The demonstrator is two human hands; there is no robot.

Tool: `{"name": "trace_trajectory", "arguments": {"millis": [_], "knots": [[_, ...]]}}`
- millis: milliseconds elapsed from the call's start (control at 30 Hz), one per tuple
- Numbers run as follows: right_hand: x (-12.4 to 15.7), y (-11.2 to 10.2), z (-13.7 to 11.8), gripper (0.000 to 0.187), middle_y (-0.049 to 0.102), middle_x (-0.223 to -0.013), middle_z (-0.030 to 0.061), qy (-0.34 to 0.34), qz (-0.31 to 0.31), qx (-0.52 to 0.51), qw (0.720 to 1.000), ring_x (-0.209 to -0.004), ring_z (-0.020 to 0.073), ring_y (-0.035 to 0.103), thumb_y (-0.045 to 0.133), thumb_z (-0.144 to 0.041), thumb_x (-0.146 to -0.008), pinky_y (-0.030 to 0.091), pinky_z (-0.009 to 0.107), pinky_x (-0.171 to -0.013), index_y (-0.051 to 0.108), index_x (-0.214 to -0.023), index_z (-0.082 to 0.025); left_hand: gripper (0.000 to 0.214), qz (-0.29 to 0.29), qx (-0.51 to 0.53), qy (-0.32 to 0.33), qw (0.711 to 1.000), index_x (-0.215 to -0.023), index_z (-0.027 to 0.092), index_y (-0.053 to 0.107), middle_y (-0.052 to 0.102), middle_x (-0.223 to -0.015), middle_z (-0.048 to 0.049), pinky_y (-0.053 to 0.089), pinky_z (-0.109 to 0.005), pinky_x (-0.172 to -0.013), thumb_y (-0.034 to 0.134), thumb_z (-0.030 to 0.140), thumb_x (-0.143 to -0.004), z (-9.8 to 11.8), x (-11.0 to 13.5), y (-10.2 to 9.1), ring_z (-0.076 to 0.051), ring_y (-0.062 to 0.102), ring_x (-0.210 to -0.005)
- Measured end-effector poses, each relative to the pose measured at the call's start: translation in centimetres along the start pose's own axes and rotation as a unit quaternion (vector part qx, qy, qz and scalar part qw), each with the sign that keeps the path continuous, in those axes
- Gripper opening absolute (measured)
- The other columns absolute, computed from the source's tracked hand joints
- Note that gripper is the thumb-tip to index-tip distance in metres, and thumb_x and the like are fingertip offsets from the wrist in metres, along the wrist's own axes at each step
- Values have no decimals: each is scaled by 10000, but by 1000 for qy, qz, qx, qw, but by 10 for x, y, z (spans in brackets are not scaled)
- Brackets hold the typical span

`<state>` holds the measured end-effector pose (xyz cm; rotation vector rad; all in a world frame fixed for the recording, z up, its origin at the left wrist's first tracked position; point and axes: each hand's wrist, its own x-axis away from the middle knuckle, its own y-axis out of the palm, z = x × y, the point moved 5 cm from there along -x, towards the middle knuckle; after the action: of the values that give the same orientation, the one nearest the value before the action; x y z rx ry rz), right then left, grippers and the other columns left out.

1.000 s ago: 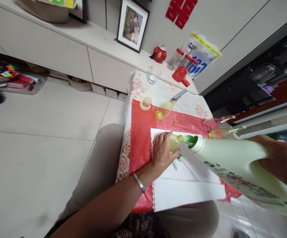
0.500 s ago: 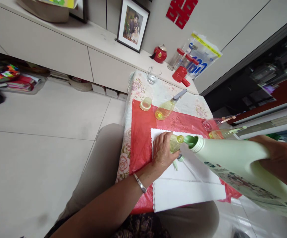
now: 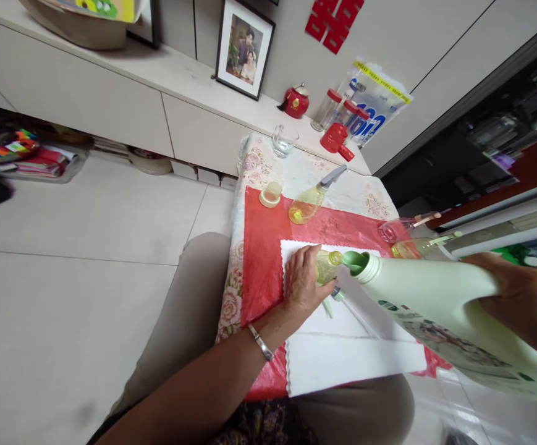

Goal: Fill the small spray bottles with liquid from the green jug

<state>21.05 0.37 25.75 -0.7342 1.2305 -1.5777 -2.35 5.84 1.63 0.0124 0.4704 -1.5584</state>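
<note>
Green jug (image 3: 435, 303) in right hand (image 3: 518, 296) tipped; left hand (image 3: 303, 281) grips bottle (image 3: 326, 266).

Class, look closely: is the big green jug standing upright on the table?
No, the big green jug lies tipped in the right hand, spout at the small bottle the left hand grips.

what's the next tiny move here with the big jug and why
Likely tip the pale green jug a touch further with the right hand, slowly: its spout sits right at the small bottle's narrow mouth, the left hand grips that bottle on the white cloth, and no stream is visible.
</note>
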Motion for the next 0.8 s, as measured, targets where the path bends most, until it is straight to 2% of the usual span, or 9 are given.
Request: {"name": "trace_trajectory", "arguments": {"millis": [100, 200, 300, 467, 567, 633, 733, 800], "knots": [[7, 6, -6, 489, 673, -719, -26, 43, -60, 31, 997, -587, 244, 620, 648, -427, -519, 394, 320, -497, 705, -1004, -462, 797, 7, -2, 8, 1000, -1350, 238, 441, 582, -1313, -111, 466, -504, -1085, 848, 176, -668, 0, 0, -1, -326, 544, -1261], [10, 10, -2, 532, 681, -727, -7, 91, -57, -5, 994, -585, 247, 615, 620, -421, -471, 410, 336, -522, 718, -994, -421, 847, 14, 6, 9, 1000, -1352, 247, 439, 587, -1309, -106, 485, -501, -1060, 873, 169, -629, -2, 0, -1, -325, 569, -1229], [9, 14, 11, 529, 667, -702, -14, 110, -23, -83, 990, -592, 230, 619, 553, -441, -444, 432, 336, -564, 721, -941, -373, 923, 21, 19, 1, 1000, -1378, 249, 406, 582, -1313, -109, 493, -505, -1050, 894, 167, -599, -5, 1, 0, -327, 584, -1219], [16, 18, 38, 574, 640, -686, 16, 159, 87, -191, 965, -621, 216, 601, 536, -467, -488, 429, 319, -591, 723, -1001, -290, 982, 32, 10, 1, 999, -1400, 243, 368, 576, -1317, -122, 489, -515, -1052, 909, 174, -583, -9, 2, 2, -342, 575, -1251], [20, 25, 44, 453, 593, -683, 12, 180, 159, -264, 934, -629, 169, 528, 569, -482, -560, 385, 284, -566, 720, -909, -235, 941, 44, -1, 23, 999, -1371, 234, 396, 584, -1300, -122, 493, -515, -1047, 906, 175, -582, -9, 2, 2, -340, 583, -1235], [21, 36, 44, 346, 535, -650, 2, 195, 217, -335, 896, -612, 129, 453, 603, -438, -570, 335, 256, -531, 692, -794, -190, 878, 48, -11, 36, 998, -1338, 233, 430, 596, -1261, -110, 499, -512, -1040, 895, 181, -595, -10, 1, 3, -332, 596, -1205], [18, 66, 41, 253, 472, -612, -11, 210, 283, -433, 830, -574, 96, 384, 621, -353, -558, 304, 240, -484, 628, -708, -150, 833, 48, -14, 41, 998, -1316, 241, 457, 604, -1221, -90, 505, -503, -1039, 881, 181, -602, -11, 0, 3, -320, 606, -1182], [12, 93, 34, 259, 475, -637, -17, 209, 292, -478, 802, -570, 94, 400, 627, -326, -581, 345, 238, -480, 625, -761, -141, 830, 49, -12, 40, 998, -1314, 249, 463, 606, -1226, -83, 504, -500, -1048, 871, 168, -595, -12, -1, 3, -317, 605, -1190]]}}
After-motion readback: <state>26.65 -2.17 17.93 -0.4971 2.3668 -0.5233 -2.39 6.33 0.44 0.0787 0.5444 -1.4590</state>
